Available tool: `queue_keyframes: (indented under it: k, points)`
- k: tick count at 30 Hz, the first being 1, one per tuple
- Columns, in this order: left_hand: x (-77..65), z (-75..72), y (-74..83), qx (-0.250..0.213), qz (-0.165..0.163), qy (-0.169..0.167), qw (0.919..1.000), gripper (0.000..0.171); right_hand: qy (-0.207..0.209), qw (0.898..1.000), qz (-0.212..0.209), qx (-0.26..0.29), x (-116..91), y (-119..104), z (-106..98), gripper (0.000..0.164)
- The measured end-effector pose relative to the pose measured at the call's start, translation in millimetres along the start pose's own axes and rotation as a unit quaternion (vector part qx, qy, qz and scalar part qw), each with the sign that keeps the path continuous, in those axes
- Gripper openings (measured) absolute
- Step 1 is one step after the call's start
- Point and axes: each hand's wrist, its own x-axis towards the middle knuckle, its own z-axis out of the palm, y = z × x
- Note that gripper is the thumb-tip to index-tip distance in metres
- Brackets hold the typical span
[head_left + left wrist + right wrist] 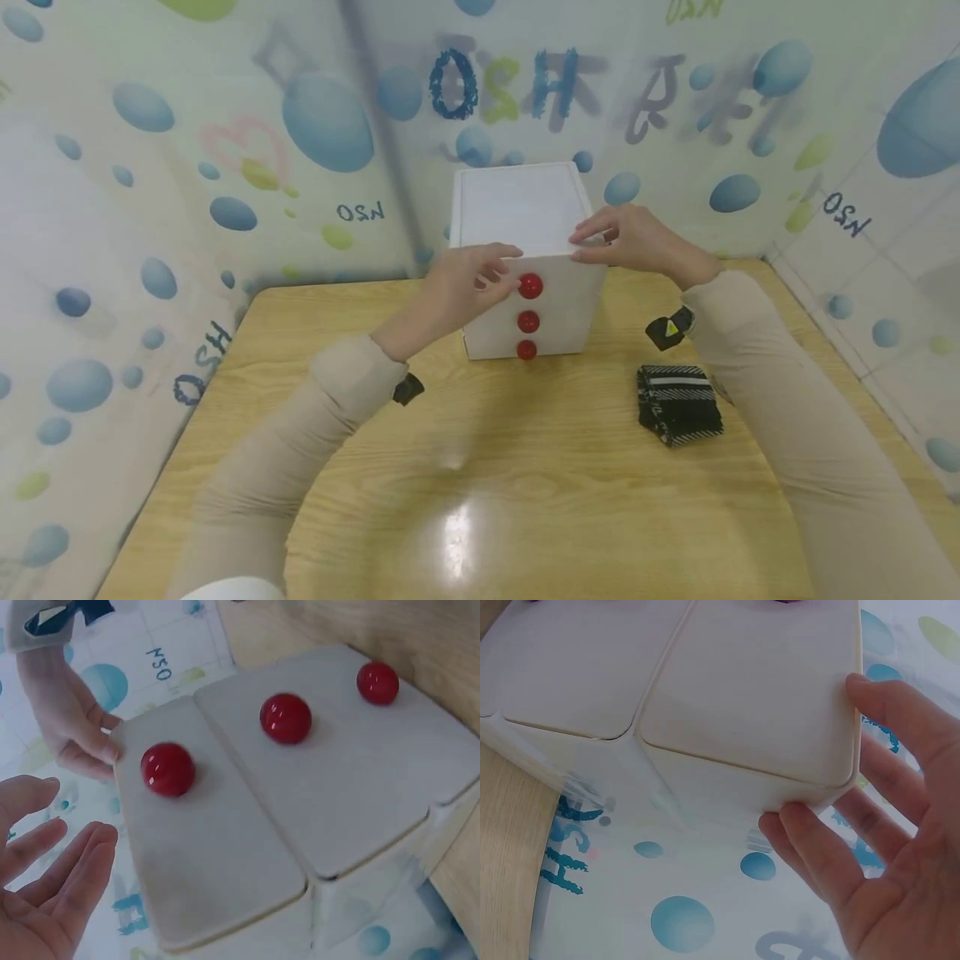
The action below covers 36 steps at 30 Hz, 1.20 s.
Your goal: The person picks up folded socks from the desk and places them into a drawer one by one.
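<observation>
Wooden tabletop carries the white drawer box, whose upper right corner the right hand holds with bent fingers, while the left hand, fingers apart, hangs near the box's top front edge, so even, gentle steadying would probably serve well.

The drawer unit stands before me on the table's far part, the backdrop behind it, knobs one above another down its front. My left hand is just left of the top knob, my right hand at the unit's upper right front corner. Nearer me, rightward, lies a cloth.
</observation>
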Motion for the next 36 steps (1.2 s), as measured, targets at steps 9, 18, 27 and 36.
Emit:
queue_keyframes:
  k: [9,18,27,36]
  points:
    - [12.9,-26.3,-16.2,0.11,-0.078,-0.053,0.9894,0.044,-0.006,1.0,-0.003,-0.001,0.7,-1.6,0.9,0.036]
    - [20.5,-27.2,-42.7,0.065,-0.112,-0.071,0.9891,0.045,-0.009,1.0,0.007,0.001,2.0,2.1,2.8,0.036]
    - [24.9,-28.2,-50.1,-0.017,-0.171,-0.08,0.9819,0.049,-0.003,1.0,-0.002,-0.001,1.2,2.4,0.6,0.036]
    - [25.2,-30.2,-55.6,-0.05,-0.197,-0.09,0.9751,0.053,0.015,1.0,-0.023,-0.006,-1.3,2.3,3.5,0.036]
